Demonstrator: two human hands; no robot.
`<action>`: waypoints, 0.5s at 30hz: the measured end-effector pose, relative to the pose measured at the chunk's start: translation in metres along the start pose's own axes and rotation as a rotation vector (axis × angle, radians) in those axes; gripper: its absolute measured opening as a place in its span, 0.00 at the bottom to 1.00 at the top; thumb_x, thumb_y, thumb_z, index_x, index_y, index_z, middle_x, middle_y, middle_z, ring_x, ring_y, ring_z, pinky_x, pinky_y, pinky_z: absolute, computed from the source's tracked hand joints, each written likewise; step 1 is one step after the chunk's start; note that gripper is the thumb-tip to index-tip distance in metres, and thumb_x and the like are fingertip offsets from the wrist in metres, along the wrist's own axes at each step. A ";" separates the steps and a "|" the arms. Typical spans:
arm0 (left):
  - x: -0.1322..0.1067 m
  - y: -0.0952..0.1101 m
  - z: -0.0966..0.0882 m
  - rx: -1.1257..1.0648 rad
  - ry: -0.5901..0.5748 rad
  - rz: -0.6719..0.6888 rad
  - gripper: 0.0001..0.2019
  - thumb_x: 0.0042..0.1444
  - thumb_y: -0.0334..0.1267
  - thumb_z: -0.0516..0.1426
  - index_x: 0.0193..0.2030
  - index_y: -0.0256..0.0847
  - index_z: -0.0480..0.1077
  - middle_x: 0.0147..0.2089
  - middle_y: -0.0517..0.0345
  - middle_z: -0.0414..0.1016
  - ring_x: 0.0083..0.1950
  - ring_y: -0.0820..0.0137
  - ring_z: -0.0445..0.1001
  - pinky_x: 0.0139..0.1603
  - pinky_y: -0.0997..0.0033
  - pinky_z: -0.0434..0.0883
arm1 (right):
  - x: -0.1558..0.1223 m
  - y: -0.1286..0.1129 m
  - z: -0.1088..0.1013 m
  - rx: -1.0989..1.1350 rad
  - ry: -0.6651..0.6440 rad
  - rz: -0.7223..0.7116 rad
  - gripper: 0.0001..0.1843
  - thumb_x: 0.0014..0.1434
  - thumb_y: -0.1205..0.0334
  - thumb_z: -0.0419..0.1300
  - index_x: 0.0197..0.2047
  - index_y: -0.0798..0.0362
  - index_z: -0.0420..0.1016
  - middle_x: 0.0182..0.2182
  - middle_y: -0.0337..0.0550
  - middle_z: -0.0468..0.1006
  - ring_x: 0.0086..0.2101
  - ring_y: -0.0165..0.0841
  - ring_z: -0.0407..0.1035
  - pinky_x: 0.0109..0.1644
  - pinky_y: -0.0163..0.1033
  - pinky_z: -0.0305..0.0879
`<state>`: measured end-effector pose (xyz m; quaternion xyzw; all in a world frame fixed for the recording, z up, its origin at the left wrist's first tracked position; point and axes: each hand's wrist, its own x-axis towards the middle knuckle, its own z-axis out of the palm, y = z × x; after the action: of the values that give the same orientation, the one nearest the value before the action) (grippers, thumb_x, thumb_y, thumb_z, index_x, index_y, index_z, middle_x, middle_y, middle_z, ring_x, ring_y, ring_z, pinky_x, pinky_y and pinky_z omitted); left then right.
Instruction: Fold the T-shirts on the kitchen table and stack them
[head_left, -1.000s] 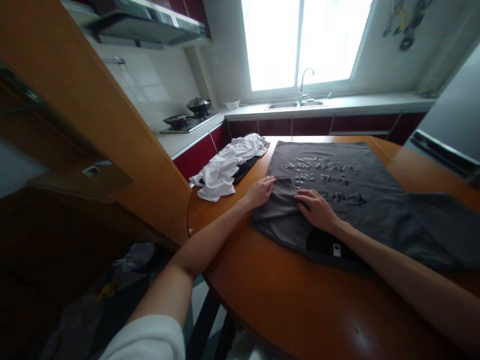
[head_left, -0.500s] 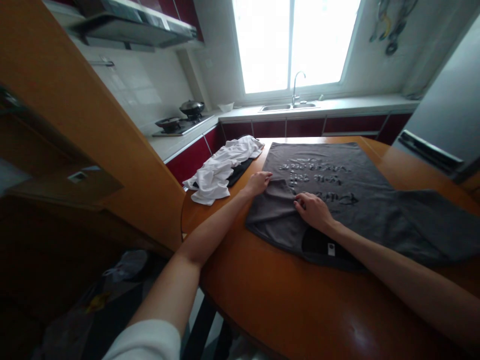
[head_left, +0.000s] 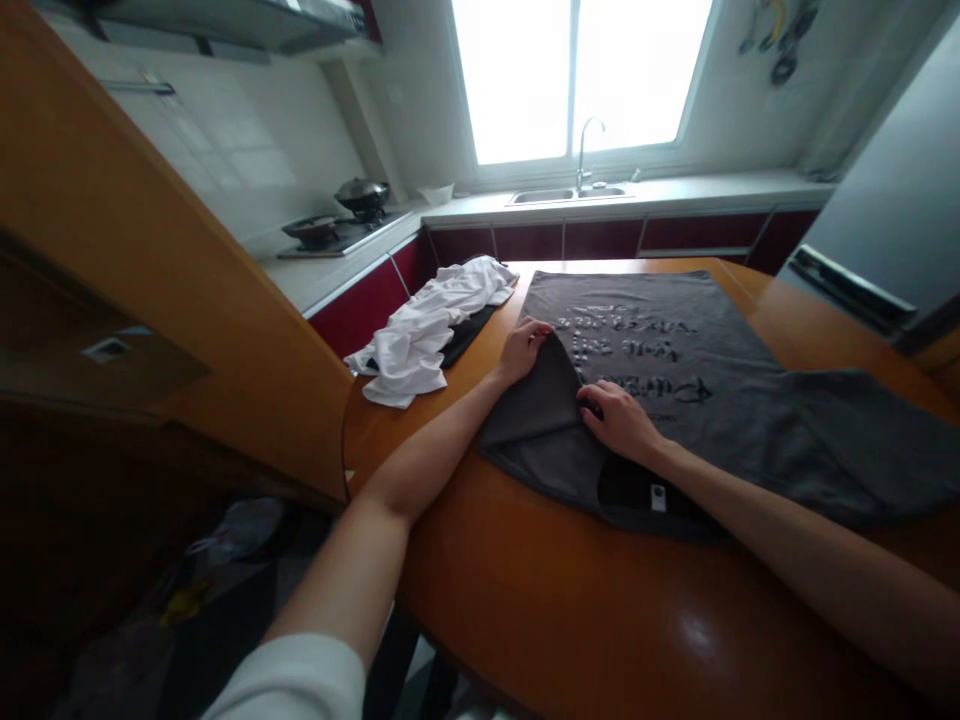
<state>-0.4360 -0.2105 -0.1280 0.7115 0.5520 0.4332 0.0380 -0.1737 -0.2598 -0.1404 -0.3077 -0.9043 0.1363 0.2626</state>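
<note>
A dark grey T-shirt (head_left: 697,390) with printed lettering lies spread on the round orange table (head_left: 570,600). Its left sleeve (head_left: 536,410) is folded in over the body. My left hand (head_left: 523,347) pinches the far edge of that folded sleeve at the shirt's left side. My right hand (head_left: 616,419) presses the near part of the fold with curled fingers, just above the collar with its small white label (head_left: 656,496).
A crumpled white garment (head_left: 427,330) over something black lies at the table's left edge. An orange partition (head_left: 172,270) stands to the left. Behind are a counter with a sink and tap (head_left: 577,190), a stove with a pan (head_left: 337,220), and a grey appliance (head_left: 885,240) at right.
My left hand has lifted the sleeve's edge and drawn it further in over the shirt. My right hand has slid slightly left along the fold. The camera has tipped downward.
</note>
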 end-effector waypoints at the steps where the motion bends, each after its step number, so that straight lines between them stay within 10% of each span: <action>1: -0.001 0.000 0.000 0.015 -0.018 0.023 0.13 0.65 0.28 0.52 0.49 0.36 0.77 0.47 0.50 0.76 0.49 0.66 0.76 0.54 0.67 0.72 | -0.001 0.000 0.000 -0.015 -0.004 0.003 0.11 0.63 0.66 0.58 0.47 0.50 0.77 0.43 0.48 0.76 0.44 0.41 0.71 0.51 0.44 0.66; 11: -0.021 0.035 -0.010 0.271 -0.229 -0.013 0.15 0.69 0.34 0.51 0.55 0.42 0.76 0.57 0.49 0.76 0.60 0.61 0.73 0.65 0.61 0.68 | -0.005 -0.006 -0.005 -0.008 0.088 -0.132 0.14 0.66 0.64 0.57 0.52 0.49 0.79 0.52 0.51 0.76 0.54 0.44 0.69 0.61 0.50 0.67; 15: -0.044 0.045 -0.013 0.340 -0.412 -0.004 0.25 0.70 0.47 0.52 0.70 0.38 0.64 0.74 0.44 0.60 0.75 0.54 0.56 0.73 0.50 0.57 | -0.005 -0.005 0.004 0.022 -0.018 -0.245 0.21 0.69 0.61 0.56 0.62 0.50 0.74 0.65 0.52 0.70 0.65 0.46 0.61 0.69 0.56 0.59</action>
<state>-0.4112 -0.2697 -0.1208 0.7798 0.5988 0.1803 0.0302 -0.1746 -0.2672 -0.1440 -0.1910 -0.9359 0.1158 0.2724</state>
